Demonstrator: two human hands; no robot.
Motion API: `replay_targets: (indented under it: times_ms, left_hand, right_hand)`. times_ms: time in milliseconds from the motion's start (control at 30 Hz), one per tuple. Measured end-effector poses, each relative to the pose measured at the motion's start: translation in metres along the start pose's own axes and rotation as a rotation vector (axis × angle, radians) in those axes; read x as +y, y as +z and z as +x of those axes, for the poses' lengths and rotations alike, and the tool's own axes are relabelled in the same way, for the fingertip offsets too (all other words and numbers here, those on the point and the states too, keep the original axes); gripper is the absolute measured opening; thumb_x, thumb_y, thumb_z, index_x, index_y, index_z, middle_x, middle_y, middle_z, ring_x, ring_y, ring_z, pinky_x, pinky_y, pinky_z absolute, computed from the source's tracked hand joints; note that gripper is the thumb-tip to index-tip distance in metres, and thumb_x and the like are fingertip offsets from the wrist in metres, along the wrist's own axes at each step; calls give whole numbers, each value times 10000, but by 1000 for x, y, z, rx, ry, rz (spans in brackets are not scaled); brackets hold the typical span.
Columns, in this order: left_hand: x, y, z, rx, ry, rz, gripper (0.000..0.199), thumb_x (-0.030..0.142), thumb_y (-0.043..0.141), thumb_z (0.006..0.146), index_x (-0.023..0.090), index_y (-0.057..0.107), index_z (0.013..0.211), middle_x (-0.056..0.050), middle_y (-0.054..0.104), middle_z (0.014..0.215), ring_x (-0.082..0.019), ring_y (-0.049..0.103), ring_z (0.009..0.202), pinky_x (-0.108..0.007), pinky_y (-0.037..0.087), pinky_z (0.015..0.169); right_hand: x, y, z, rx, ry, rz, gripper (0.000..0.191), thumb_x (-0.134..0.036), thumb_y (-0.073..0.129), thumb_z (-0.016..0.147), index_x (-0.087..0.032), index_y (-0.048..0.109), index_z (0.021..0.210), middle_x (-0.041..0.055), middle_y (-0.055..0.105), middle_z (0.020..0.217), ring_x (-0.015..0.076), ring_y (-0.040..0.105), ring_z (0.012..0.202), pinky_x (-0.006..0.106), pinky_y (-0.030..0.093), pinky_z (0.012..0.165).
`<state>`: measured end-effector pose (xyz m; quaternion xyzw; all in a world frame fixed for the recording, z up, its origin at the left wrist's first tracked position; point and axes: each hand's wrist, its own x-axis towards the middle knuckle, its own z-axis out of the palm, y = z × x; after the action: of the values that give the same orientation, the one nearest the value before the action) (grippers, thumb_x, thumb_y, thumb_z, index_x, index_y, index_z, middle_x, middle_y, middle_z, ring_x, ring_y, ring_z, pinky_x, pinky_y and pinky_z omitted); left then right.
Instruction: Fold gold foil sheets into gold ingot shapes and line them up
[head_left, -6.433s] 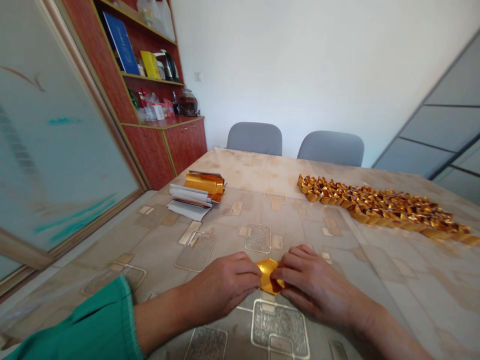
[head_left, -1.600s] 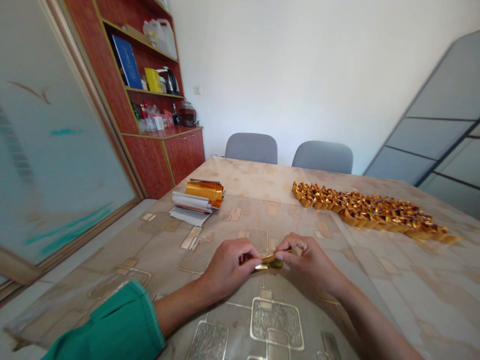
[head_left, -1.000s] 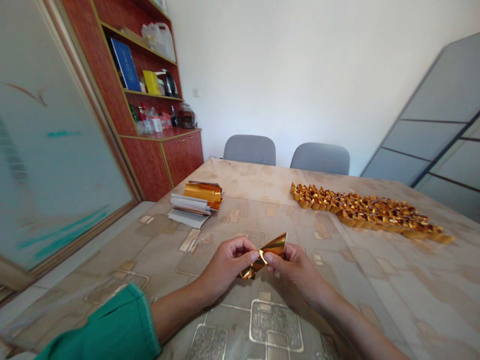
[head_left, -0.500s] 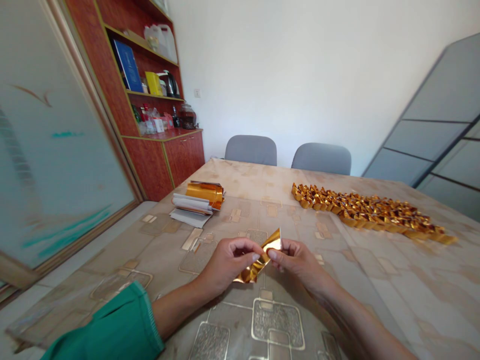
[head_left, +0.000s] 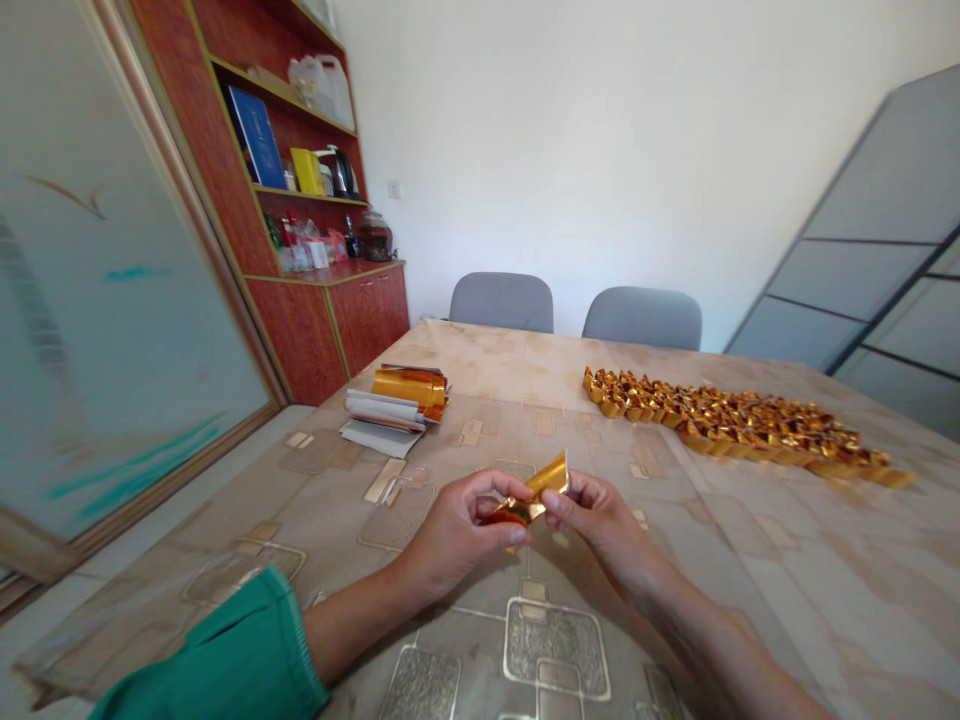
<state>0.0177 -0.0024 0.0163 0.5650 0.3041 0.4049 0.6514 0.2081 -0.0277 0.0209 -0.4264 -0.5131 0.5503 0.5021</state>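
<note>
A piece of shiny gold foil paper (head_left: 549,478), partly folded, is held between both hands above the table. My left hand (head_left: 469,520) is closed on its left end, fingers over the top and thumb below. At the other end, my right hand (head_left: 596,510) pinches the paper between thumb and fingers. Part of the foil is hidden behind the fingers. Farther off to the left lies a stack of gold and white paper sheets (head_left: 409,392), slightly curled. To the right, rows of folded gold foil pieces (head_left: 739,420) stand packed together.
A patterned covering lies over the table (head_left: 480,640). Two grey chairs (head_left: 501,300) stand at its far side against the white wall. At the left are a red-brown shelf cabinet (head_left: 300,310) with bottles and boxes, and a frosted sliding door (head_left: 120,300).
My left hand has shifted its grip, its thumb now lower and fingers wrapped farther over the foil. The foil's lower left end, spread out before, is now gathered within the left hand.
</note>
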Motion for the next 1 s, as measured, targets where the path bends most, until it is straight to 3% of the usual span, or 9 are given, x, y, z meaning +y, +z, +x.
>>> replay_targets:
  times_ms: [167, 300, 467, 600, 700, 833, 1000]
  left_hand:
    - [3, 2, -1, 18, 41, -12, 277, 142, 792, 654, 167, 695, 913, -8, 732, 828, -117, 650, 700, -232, 484, 664]
    - [3, 1, 0, 31, 36, 26, 266, 170, 801, 653, 165, 707, 902, -18, 723, 820, -128, 640, 706, -240, 483, 665]
    - [3, -3, 1, 70, 34, 112, 183, 303, 743, 774, 168, 755, 896, -52, 731, 830, -148, 627, 712, -249, 474, 639]
    - [3, -4, 3, 189, 34, 45, 171, 311, 787, 729, 174, 770, 831, -53, 747, 812, -166, 646, 726, -266, 495, 670]
    - [2, -2, 5, 275, 61, -7, 184, 301, 819, 683, 177, 771, 811, -46, 753, 819, -174, 657, 755, -277, 510, 717]
    - [1, 3, 3, 262, 66, -47, 192, 280, 820, 682, 163, 753, 819, -37, 745, 823, -164, 661, 766, -258, 508, 725]
    - [3, 9, 2, 246, 57, -191, 359, 241, 842, 666, 195, 625, 949, 30, 697, 720, -136, 640, 673, -235, 488, 669]
  right_hand:
    - [0, -3, 2, 22, 102, 104, 373, -557, 772, 735, -199, 664, 727, -6, 600, 675, 142, 468, 628, 288, 347, 649]
    - [-2, -6, 4, 68, -17, -26, 415, -568, 732, 771, -199, 604, 631, -20, 538, 634, 142, 431, 627, 282, 320, 634]
    - [-4, -5, 4, 69, -91, -154, 435, -578, 668, 822, -205, 583, 615, -16, 520, 625, 154, 434, 632, 293, 333, 644]
    - [-4, 2, 1, 10, -75, -112, 450, -626, 580, 867, -208, 635, 711, 19, 577, 697, 180, 489, 685, 316, 374, 675]
    - [3, 11, -1, -60, -60, -94, 421, -619, 648, 826, -210, 636, 730, 12, 566, 695, 170, 480, 662, 308, 378, 648]
    - [19, 22, 0, -82, -75, -71, 387, -575, 725, 778, -198, 634, 769, 9, 591, 734, 164, 504, 687, 296, 392, 649]
    - [24, 25, 1, 20, -115, -81, 326, -486, 710, 821, -195, 597, 728, -17, 547, 693, 139, 475, 641, 274, 373, 607]
